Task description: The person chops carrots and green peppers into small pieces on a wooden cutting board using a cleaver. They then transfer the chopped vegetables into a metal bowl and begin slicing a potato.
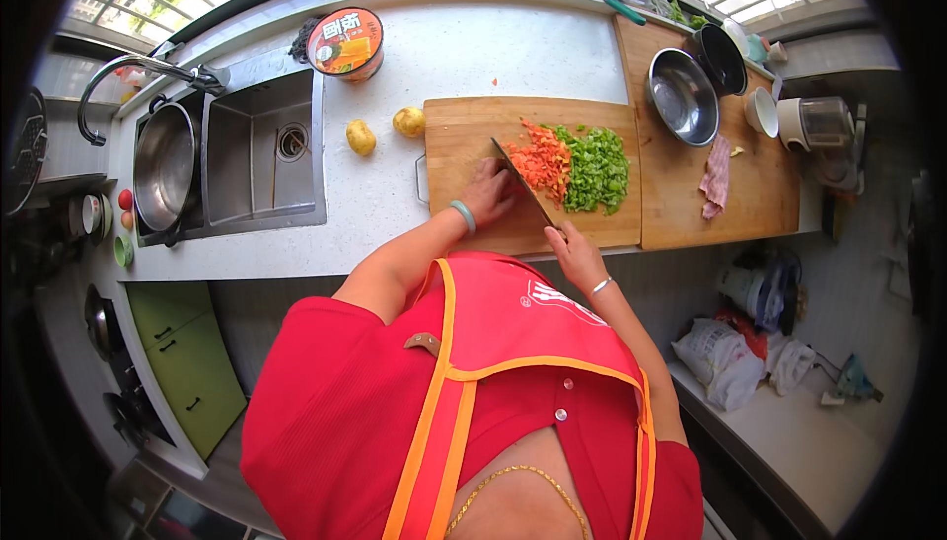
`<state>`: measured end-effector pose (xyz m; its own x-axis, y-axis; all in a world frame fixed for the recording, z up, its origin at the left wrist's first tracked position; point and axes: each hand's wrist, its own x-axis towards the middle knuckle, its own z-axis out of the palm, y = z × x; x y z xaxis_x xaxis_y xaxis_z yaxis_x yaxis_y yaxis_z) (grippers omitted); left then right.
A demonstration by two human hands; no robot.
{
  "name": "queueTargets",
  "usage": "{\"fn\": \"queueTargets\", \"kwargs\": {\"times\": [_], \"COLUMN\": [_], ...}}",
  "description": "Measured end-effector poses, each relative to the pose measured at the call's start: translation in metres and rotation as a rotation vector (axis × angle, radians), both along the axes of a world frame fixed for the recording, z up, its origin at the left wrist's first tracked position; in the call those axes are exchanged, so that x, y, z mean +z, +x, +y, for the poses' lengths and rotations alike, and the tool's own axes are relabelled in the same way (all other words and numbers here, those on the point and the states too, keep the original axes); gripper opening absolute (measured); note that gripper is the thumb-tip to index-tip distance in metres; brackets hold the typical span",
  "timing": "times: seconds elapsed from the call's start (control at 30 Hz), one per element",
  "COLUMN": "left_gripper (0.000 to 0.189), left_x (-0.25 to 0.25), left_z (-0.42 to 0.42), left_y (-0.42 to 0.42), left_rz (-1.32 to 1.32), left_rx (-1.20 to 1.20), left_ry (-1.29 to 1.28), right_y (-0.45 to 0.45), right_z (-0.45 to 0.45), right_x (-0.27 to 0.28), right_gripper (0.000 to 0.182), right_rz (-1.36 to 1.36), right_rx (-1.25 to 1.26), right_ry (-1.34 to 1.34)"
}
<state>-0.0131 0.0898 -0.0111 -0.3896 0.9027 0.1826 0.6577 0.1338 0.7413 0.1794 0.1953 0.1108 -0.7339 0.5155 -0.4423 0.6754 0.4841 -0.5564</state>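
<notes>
My right hand (578, 255) grips the handle of a kitchen knife (527, 186), whose blade slants up and left over a wooden cutting board (462, 126). My left hand (490, 191) rests low over the board, just left of the blade, fingers curled toward it. Whether anything lies under those fingers is hidden. Against the blade's right side is a heap of diced orange-red carrot-like vegetable (544, 163). Touching that heap on its right lies a pile of chopped green vegetable (598, 170).
Two potatoes (361, 137) sit left of the board, below an instant noodle tub (345, 44). A steel sink (259, 148) with a metal pot (164, 166) is farther left. On the right, a second wooden board (673, 192) carries a steel bowl (683, 96) and a pink cloth (715, 177).
</notes>
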Motion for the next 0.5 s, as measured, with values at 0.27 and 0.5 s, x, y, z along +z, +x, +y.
{"fn": "queueTargets", "kwargs": {"times": [0.27, 0.5], "left_gripper": [0.036, 0.04], "left_x": [-0.004, -0.002], "left_z": [-0.001, -0.001], "left_y": [0.0, 0.004], "left_rz": [0.0, 0.009], "left_rx": [0.02, 0.05], "left_ry": [0.021, -0.005], "right_y": [-0.001, 0.001], "right_z": [0.005, -0.002], "right_x": [0.024, 0.01], "right_gripper": [0.04, 0.041], "right_rz": [0.081, 0.027], "right_rx": [0.001, 0.007], "right_ry": [0.001, 0.018]}}
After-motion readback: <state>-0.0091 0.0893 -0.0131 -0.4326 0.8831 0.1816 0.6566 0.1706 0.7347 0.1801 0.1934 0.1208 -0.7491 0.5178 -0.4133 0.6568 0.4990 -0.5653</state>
